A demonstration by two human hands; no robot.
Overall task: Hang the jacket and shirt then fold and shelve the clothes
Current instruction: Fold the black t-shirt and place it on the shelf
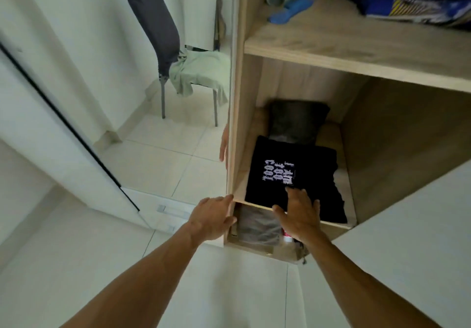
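As right hand (300, 215) presses black shirt (288, 169), left hand (211, 218) beside shelf (344, 146)

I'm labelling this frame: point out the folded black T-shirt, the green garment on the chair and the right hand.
folded black T-shirt (279, 174), head view, on its white print.
green garment (204, 65), head view, middle of the cloth.
right hand (302, 216), head view, back of the hand.

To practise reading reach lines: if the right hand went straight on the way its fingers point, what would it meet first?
The right hand rests on the black printed T-shirt; sliding on, it would likely next meet the dark grey folded garment behind it, though depth is unclear.
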